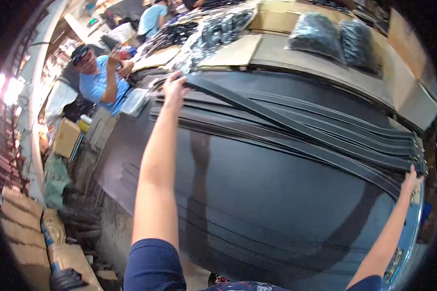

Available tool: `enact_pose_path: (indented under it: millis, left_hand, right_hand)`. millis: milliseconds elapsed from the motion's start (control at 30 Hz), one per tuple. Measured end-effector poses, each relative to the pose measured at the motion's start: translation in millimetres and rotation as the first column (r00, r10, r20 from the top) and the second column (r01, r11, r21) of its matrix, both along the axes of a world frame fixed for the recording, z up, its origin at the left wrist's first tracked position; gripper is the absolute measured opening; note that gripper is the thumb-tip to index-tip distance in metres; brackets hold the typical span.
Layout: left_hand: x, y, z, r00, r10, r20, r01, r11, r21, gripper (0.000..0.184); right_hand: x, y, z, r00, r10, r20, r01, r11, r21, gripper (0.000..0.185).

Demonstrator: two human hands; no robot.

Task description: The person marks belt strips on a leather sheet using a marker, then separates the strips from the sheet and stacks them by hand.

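A bundle of long black belts stretches across the dark table sheet, with metal buckles gathered at its right end. My left hand is closed around the left end of a belt strip, which it lifts above the others. From there the strip slants down to the right over the bundle. At the buckle end, my right hand has its fingers closed on the belts near the table's right edge. Its grip is small in view and partly hidden.
Clear bags of dark goods and cardboard lie on the far ledge. A co-worker in a blue shirt sits at the far left beside a clear plastic tub. Cardboard boxes stand at lower left.
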State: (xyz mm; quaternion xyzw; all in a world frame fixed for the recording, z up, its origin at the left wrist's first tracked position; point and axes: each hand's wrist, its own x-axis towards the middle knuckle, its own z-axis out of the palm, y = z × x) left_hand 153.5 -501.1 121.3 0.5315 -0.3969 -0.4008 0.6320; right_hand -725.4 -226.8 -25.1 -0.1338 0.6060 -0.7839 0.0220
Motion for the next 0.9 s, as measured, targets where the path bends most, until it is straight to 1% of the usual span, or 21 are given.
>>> enact_pose_path:
  millis: [33,67,100,133,167,200,267,333,367,400,433,567,600,633,667,700,767,800,833,867,900]
  left_hand:
    - [0,0,-5,1.0,0.016,-0.006,-0.016,1.0,-0.024,0.041]
    - [1,0,-10,0.999,0.029,-0.016,-0.03,0.998,-0.052,0.038]
    - [3,1,-18,0.998,0.027,-0.05,-0.032,0.995,-0.092,0.037]
    - [3,0,-24,0.997,0.015,-0.082,-0.026,0.991,-0.13,0.037]
    - [0,5,-27,0.996,0.007,-0.093,-0.025,0.983,-0.184,0.037]
    - [2,7,-35,0.996,0.009,-0.089,-0.026,0.981,-0.191,0.038]
    - [13,-1,-66,0.992,0.109,0.065,-0.104,0.992,-0.068,0.034]
    - [14,-1,-88,0.987,0.117,0.109,-0.146,0.939,0.312,0.039]
    - [23,-2,-97,0.996,0.084,0.039,-0.092,0.957,0.276,0.041]
    - [26,1,-99,0.999,0.04,-0.033,-0.031,0.971,0.238,0.043]
    - [26,0,-98,0.999,0.033,-0.034,-0.025,0.973,0.229,0.045]
    - [25,-6,-92,0.984,0.141,0.108,-0.166,0.945,0.281,0.049]
    - [32,-12,-98,0.957,0.159,0.241,-0.223,0.937,0.268,0.049]
    - [24,-3,-89,0.93,0.199,0.309,-0.285,0.92,0.268,0.048]
    - [29,-9,-98,0.942,0.221,0.252,-0.278,0.935,0.219,0.047]
    - [34,-16,-107,0.934,0.263,0.242,-0.306,0.938,0.163,0.047]
    - [36,-15,-105,0.944,0.268,0.193,-0.298,0.944,0.142,0.048]
    - [35,-16,-106,0.927,0.319,0.198,-0.345,0.932,0.113,0.048]
    - [42,-18,-107,0.932,0.218,0.291,-0.284,0.936,0.208,0.049]
    - [49,-25,-118,0.921,0.227,0.315,-0.292,0.94,0.177,0.053]
    - [43,-18,-106,0.908,0.16,0.388,-0.29,0.907,0.304,0.06]
  right_hand:
    - [-22,1,-8,0.999,0.029,-0.046,-0.024,0.995,0.094,0.069]
    - [-25,2,-8,0.999,-0.014,-0.036,0.018,0.994,0.104,0.073]
    - [-21,8,-1,0.996,0.085,-0.026,-0.082,0.992,0.097,0.077]
    - [-25,1,-1,0.998,-0.03,0.046,0.024,0.992,0.124,0.077]
    - [-33,1,-6,0.999,-0.019,0.042,0.014,0.993,0.114,0.077]
    - [-35,5,-10,0.998,0.064,0.027,-0.066,0.995,0.072,0.077]
    - [-8,8,6,0.99,0.141,0.013,-0.141,0.974,0.176,0.076]
    - [-16,5,-2,0.992,0.122,-0.02,-0.114,0.966,0.233,0.068]
    - [-35,5,-16,0.991,0.136,-0.022,-0.127,0.964,0.235,0.063]
    - [-35,1,-15,0.997,0.072,0.029,-0.077,0.963,0.258,0.061]
    - [-36,-1,-12,0.995,0.094,0.029,-0.098,0.956,0.276,0.059]
    - [-26,6,7,0.97,0.229,0.08,-0.243,0.904,0.352,0.057]
    - [-10,8,18,0.962,0.25,0.107,-0.271,0.9,0.341,0.06]
    - [-18,8,11,0.978,0.199,0.068,-0.21,0.919,0.333,0.062]
    - [2,7,20,0.991,0.127,0.04,-0.133,0.93,0.342,0.065]
    - [8,7,23,0.99,0.142,0.022,-0.14,0.92,0.366,0.068]
    - [23,4,28,0.988,0.149,0.043,-0.155,0.926,0.344,0.07]
    - [26,4,24,0.98,0.197,-0.002,-0.185,0.926,0.328,0.076]
    - [35,1,25,0.987,0.158,-0.019,-0.142,0.928,0.345,0.076]
    - [51,2,30,0.993,0.113,-0.037,-0.092,0.928,0.362,0.075]
    - [61,6,35,0.993,0.116,-0.02,-0.099,0.913,0.395,0.075]
